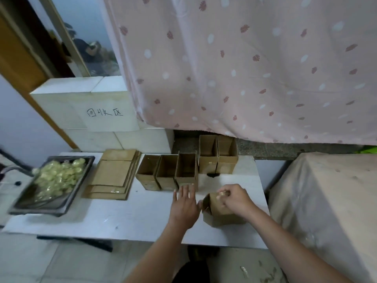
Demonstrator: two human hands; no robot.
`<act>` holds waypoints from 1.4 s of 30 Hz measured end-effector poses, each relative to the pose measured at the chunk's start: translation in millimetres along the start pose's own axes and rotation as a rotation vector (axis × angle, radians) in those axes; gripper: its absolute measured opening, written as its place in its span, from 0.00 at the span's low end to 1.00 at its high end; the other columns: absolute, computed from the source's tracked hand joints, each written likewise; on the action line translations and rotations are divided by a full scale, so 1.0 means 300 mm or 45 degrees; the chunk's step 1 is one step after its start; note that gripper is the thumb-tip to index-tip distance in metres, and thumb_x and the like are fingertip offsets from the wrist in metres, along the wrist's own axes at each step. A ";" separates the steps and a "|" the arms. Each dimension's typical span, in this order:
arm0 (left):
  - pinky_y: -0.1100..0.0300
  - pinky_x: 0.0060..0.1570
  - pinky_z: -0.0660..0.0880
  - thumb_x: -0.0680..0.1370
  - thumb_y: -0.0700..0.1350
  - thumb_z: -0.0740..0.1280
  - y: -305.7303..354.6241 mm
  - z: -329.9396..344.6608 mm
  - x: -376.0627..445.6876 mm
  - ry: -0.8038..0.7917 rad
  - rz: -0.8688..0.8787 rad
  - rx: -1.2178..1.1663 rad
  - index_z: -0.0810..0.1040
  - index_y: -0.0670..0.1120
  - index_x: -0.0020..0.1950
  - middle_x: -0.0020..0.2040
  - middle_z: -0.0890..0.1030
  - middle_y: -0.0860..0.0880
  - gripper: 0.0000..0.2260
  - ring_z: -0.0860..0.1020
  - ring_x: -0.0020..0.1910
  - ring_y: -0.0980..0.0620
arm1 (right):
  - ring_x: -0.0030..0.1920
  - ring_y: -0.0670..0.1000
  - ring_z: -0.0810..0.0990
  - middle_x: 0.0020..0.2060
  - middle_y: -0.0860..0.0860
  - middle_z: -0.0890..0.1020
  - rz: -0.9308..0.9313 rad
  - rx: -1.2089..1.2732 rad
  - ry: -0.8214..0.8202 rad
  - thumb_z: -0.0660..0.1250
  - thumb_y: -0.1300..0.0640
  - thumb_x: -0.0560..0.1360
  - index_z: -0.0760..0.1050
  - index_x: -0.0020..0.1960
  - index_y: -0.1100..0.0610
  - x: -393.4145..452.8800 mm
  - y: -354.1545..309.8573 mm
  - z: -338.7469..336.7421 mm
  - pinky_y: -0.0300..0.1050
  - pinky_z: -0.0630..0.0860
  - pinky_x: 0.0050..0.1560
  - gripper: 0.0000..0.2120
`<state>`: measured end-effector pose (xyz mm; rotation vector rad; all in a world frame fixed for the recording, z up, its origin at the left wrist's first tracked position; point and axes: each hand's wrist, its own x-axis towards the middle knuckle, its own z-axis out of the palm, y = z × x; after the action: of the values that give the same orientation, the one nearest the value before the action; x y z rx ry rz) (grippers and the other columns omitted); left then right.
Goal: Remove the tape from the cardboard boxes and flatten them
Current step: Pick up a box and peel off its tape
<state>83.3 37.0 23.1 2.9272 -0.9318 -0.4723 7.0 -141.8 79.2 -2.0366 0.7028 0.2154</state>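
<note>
Right hand (234, 198) pinching tape (221, 193) on top of box in hand (221, 213), near bench (142, 213) edge. Left hand (184, 205) flat, fingers straight, touching box side. Best to brace firmly, peel low and slow, avoid tearing. Behind: five open boxes (186, 170), three front, two back. One flattened stack (114, 174). One tray (53, 184) of tape scraps.

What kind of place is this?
Probably a makeshift home recycling corner: a white table holding open cardboard boxes, a stack of flattened cardboard, a tray of balled-up tape, and a flowered curtain behind.
</note>
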 end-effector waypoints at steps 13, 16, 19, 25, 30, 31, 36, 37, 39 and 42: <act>0.47 0.77 0.57 0.85 0.58 0.47 -0.484 -0.148 -0.196 0.076 -0.346 -0.026 0.55 0.44 0.81 0.80 0.60 0.42 0.28 0.58 0.79 0.42 | 0.52 0.56 0.82 0.63 0.60 0.78 -0.217 -0.167 -0.229 0.63 0.62 0.79 0.73 0.70 0.57 -0.004 -0.366 0.382 0.44 0.79 0.37 0.19; 0.47 0.76 0.60 0.85 0.58 0.48 -0.644 -0.168 -0.241 0.095 -0.418 -0.066 0.58 0.44 0.80 0.78 0.64 0.42 0.27 0.62 0.77 0.42 | 0.46 0.50 0.80 0.53 0.53 0.80 -0.257 -0.144 -0.216 0.66 0.60 0.78 0.66 0.74 0.51 0.003 -0.488 0.500 0.37 0.73 0.34 0.25; 0.48 0.73 0.62 0.85 0.57 0.49 -0.830 -0.177 -0.292 0.094 -0.462 -0.073 0.60 0.43 0.78 0.76 0.67 0.43 0.26 0.65 0.74 0.43 | 0.42 0.46 0.77 0.50 0.51 0.80 -0.288 -0.226 -0.171 0.67 0.58 0.76 0.74 0.59 0.54 0.002 -0.630 0.633 0.38 0.69 0.32 0.12; 0.47 0.72 0.62 0.85 0.58 0.49 -1.191 -0.212 -0.417 0.119 -0.540 -0.106 0.61 0.44 0.78 0.75 0.67 0.42 0.26 0.65 0.73 0.42 | 0.48 0.49 0.78 0.52 0.50 0.78 -0.442 -0.323 -0.183 0.67 0.56 0.77 0.80 0.51 0.54 -0.010 -0.866 0.945 0.34 0.68 0.34 0.05; 0.48 0.71 0.65 0.85 0.57 0.50 -1.430 -0.245 -0.510 0.129 -0.577 -0.130 0.63 0.44 0.77 0.72 0.69 0.42 0.25 0.67 0.72 0.43 | 0.44 0.51 0.80 0.44 0.53 0.83 -0.421 -0.260 -0.156 0.66 0.58 0.78 0.82 0.49 0.59 -0.021 -1.010 1.144 0.45 0.77 0.44 0.07; 0.49 0.70 0.65 0.85 0.57 0.50 -1.463 -0.250 -0.524 0.132 -0.584 -0.146 0.63 0.44 0.76 0.72 0.70 0.42 0.25 0.67 0.71 0.43 | 0.45 0.53 0.81 0.44 0.54 0.84 -0.412 -0.253 -0.147 0.66 0.58 0.78 0.82 0.50 0.59 -0.020 -1.030 1.170 0.45 0.77 0.43 0.08; 0.49 0.70 0.65 0.85 0.56 0.50 -1.642 -0.244 -0.542 0.127 -0.631 -0.181 0.62 0.44 0.77 0.73 0.68 0.42 0.25 0.66 0.72 0.42 | 0.44 0.55 0.80 0.44 0.57 0.83 -0.413 -0.282 -0.131 0.65 0.59 0.77 0.81 0.51 0.61 0.043 -1.124 1.309 0.45 0.74 0.40 0.08; 0.49 0.70 0.64 0.85 0.56 0.50 -1.673 -0.239 -0.535 0.122 -0.642 -0.172 0.61 0.43 0.78 0.73 0.68 0.42 0.25 0.66 0.72 0.42 | 0.45 0.56 0.81 0.43 0.56 0.83 -0.416 -0.272 -0.122 0.66 0.60 0.77 0.81 0.53 0.60 0.061 -1.144 1.333 0.46 0.76 0.41 0.08; 0.48 0.71 0.63 0.85 0.56 0.50 -1.728 -0.227 -0.522 0.098 -0.653 -0.167 0.59 0.43 0.79 0.74 0.67 0.41 0.26 0.65 0.73 0.41 | 0.44 0.56 0.81 0.40 0.55 0.82 -0.434 -0.212 -0.139 0.67 0.60 0.76 0.76 0.59 0.52 0.094 -1.182 1.381 0.46 0.76 0.42 0.12; 0.48 0.72 0.64 0.85 0.56 0.49 -1.809 -0.205 -0.491 0.067 -0.677 -0.184 0.58 0.44 0.80 0.74 0.68 0.42 0.27 0.65 0.72 0.42 | 0.41 0.51 0.79 0.40 0.52 0.81 -0.403 -0.177 -0.145 0.67 0.61 0.75 0.73 0.56 0.51 0.166 -1.230 1.462 0.43 0.75 0.40 0.12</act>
<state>291.2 562.3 56.0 3.0047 -0.0906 -0.4491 307.8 348.4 88.6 -2.2154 0.2953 0.1985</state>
